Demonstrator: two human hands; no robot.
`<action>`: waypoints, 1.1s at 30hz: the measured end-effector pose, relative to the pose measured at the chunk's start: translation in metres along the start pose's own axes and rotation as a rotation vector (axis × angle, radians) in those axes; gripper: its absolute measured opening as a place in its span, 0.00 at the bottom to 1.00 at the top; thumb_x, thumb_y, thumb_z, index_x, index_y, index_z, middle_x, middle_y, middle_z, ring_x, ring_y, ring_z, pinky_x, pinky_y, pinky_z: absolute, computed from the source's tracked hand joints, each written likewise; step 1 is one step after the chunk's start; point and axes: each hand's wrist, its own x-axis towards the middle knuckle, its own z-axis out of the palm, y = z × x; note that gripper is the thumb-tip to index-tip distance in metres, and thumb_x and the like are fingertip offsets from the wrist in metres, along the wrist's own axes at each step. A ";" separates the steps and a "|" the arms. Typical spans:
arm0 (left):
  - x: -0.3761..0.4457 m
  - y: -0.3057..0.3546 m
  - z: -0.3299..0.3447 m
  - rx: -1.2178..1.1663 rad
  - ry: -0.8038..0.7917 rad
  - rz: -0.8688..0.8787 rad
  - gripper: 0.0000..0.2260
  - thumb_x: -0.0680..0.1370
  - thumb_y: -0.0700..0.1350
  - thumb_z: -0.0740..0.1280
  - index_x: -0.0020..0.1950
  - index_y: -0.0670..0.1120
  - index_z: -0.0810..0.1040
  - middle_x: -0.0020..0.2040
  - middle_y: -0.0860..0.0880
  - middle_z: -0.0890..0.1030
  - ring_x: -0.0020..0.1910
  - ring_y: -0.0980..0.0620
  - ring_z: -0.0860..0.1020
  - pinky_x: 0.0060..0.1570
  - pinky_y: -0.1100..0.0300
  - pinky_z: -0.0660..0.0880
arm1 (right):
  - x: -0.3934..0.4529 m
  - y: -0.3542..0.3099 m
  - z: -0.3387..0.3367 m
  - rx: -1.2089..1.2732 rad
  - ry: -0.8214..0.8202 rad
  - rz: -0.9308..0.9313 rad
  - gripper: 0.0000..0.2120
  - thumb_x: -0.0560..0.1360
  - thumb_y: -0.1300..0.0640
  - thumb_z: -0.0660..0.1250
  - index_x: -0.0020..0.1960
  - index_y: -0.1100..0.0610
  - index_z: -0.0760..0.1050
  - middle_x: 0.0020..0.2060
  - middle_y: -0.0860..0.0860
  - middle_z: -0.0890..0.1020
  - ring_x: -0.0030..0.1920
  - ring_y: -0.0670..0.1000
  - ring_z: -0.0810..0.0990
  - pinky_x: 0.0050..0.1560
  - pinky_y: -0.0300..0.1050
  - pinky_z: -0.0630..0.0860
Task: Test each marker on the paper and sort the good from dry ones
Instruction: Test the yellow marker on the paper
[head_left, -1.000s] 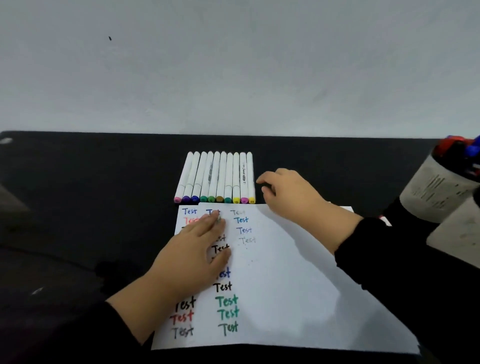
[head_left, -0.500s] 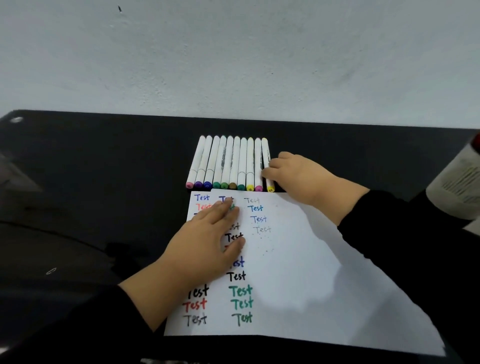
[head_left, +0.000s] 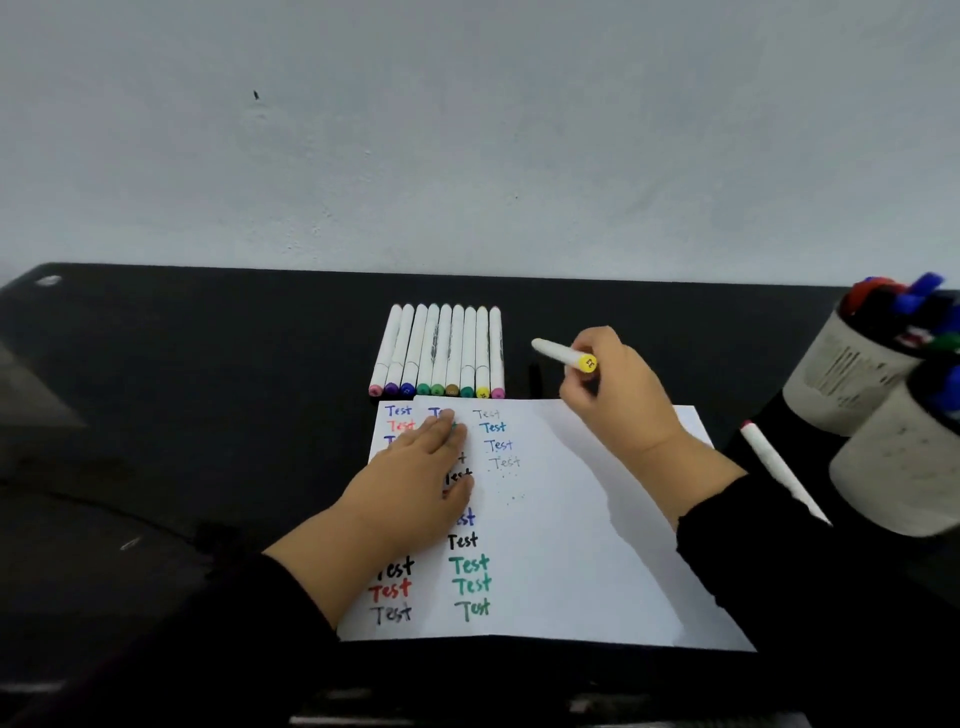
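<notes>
Right hand (head_left: 618, 395) pinches the light, rigid yellow-capped white marker (head_left: 563, 355) near its cap; left hand (head_left: 415, 488) flat, empty, pinning thin white paper (head_left: 571, 545)

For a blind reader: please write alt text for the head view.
The right hand lifts a yellow-capped marker beside a row of nine markers, while the left hand presses flat on the test paper.

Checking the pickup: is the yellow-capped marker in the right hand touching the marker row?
Apart. The head view shows dark table between the yellow-capped marker and the marker row.
</notes>
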 end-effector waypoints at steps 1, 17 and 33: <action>-0.002 0.004 -0.002 -0.038 -0.008 -0.013 0.27 0.81 0.56 0.50 0.77 0.52 0.44 0.77 0.56 0.41 0.75 0.57 0.44 0.71 0.61 0.45 | -0.008 -0.004 -0.003 0.090 0.039 0.063 0.05 0.76 0.62 0.63 0.50 0.56 0.68 0.36 0.51 0.73 0.33 0.49 0.70 0.33 0.44 0.69; -0.050 0.028 -0.005 -0.837 0.179 -0.156 0.20 0.75 0.55 0.67 0.66 0.63 0.70 0.59 0.65 0.72 0.58 0.64 0.70 0.56 0.65 0.67 | -0.071 -0.055 -0.014 0.990 0.269 0.633 0.09 0.75 0.67 0.55 0.40 0.56 0.68 0.29 0.53 0.72 0.30 0.49 0.70 0.27 0.38 0.66; -0.048 0.029 -0.010 -0.646 0.159 -0.183 0.13 0.75 0.54 0.66 0.60 0.64 0.75 0.43 0.63 0.76 0.43 0.64 0.74 0.39 0.69 0.70 | -0.068 -0.074 0.012 1.018 -0.045 0.743 0.16 0.76 0.56 0.68 0.32 0.57 0.68 0.20 0.52 0.69 0.21 0.46 0.64 0.23 0.36 0.62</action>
